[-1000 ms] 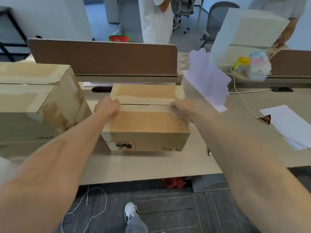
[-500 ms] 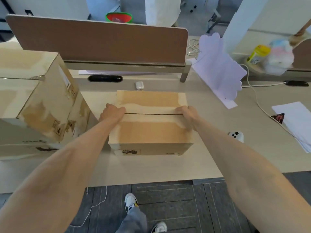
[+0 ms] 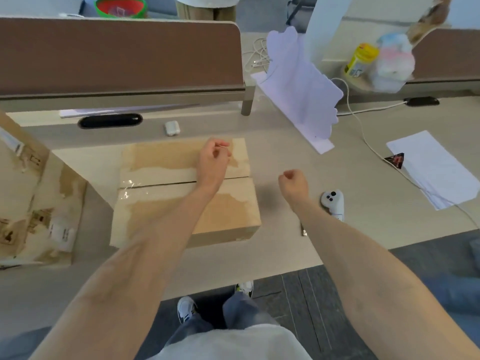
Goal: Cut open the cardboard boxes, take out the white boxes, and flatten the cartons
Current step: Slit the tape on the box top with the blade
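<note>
Two cardboard boxes are in view, and neither is open. The smaller carton (image 3: 228, 214) sits at the centre of the desk (image 3: 272, 245), near its front edge, with both top flaps lying flat. The seam (image 3: 155, 185) between the flaps shows as a dark line under glossy tape; whether the tape is cut through cannot be told. The larger carton (image 3: 26, 203) stands to the left, just beside the smaller one, its flaps hidden from this view.

No white boxes are visible and no carton is flattened, so the task appears to be at an early stage. Opening, emptying and flattening all seem still to come.

The left hand (image 3: 214, 162) is over the far flap with its fingers loosely curled and the thumb close to the forefinger; whether they pinch anything cannot be told. The right hand (image 3: 293, 181) is over bare desk to the right of the carton, curled into a fist with nothing visible in it.

A slim metallic object (image 3: 303, 229), possibly the cutter, lies near the right forearm, beside a white controller (image 3: 333, 203). Loose papers (image 3: 436, 170) lie at far right.
</note>
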A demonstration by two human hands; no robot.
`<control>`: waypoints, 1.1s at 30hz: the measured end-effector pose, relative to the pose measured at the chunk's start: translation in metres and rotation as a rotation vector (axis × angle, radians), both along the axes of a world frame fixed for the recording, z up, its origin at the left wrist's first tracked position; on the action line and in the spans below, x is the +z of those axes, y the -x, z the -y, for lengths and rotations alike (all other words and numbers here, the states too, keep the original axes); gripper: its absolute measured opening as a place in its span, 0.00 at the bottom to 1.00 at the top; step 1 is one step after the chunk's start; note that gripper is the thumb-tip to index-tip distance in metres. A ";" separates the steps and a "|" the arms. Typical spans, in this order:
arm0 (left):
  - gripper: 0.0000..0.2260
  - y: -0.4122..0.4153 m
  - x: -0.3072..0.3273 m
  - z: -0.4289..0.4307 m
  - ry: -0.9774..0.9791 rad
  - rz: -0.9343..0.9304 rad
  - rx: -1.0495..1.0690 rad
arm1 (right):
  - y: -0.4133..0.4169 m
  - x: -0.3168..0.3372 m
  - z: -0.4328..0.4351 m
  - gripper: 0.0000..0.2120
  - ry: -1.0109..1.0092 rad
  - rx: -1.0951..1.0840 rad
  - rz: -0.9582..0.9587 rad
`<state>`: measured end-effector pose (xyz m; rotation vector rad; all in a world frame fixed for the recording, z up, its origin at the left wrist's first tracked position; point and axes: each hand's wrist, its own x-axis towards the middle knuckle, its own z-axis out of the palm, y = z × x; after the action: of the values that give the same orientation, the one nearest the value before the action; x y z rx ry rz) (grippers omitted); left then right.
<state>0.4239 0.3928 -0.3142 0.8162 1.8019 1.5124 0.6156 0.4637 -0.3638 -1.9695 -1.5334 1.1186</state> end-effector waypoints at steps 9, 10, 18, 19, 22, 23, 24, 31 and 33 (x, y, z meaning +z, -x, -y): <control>0.09 -0.013 -0.017 -0.011 -0.023 -0.115 0.218 | -0.049 -0.086 0.038 0.20 0.200 0.009 0.584; 0.09 -0.013 -0.017 -0.012 -0.017 -0.111 0.232 | -0.051 -0.090 0.041 0.20 0.161 0.058 0.574; 0.10 -0.009 -0.015 -0.007 -0.032 0.026 0.216 | -0.016 -0.074 0.023 0.11 -0.056 0.156 0.100; 0.10 -0.007 -0.015 -0.006 -0.038 0.040 0.204 | -0.008 -0.066 0.020 0.10 -0.082 0.139 0.004; 0.10 0.000 -0.014 -0.002 -0.051 0.090 0.125 | 0.015 -0.034 0.017 0.07 -0.120 0.046 -0.240; 0.10 0.004 -0.013 0.001 -0.061 0.110 0.099 | 0.023 -0.024 0.016 0.09 -0.123 0.035 -0.303; 0.11 0.009 -0.013 0.005 -0.070 0.120 0.078 | 0.031 -0.014 0.018 0.11 -0.134 0.050 -0.349; 0.15 0.075 -0.022 0.059 0.017 -0.309 0.036 | 0.074 0.016 0.037 0.08 -0.397 0.185 -0.246; 0.16 0.108 -0.027 0.088 0.067 -0.542 -0.007 | 0.078 0.014 0.038 0.10 -0.504 0.263 -0.130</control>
<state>0.3163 0.3052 -0.3411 1.2873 2.2105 1.2943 0.5373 0.4254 -0.3499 -1.3681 -1.8219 0.8242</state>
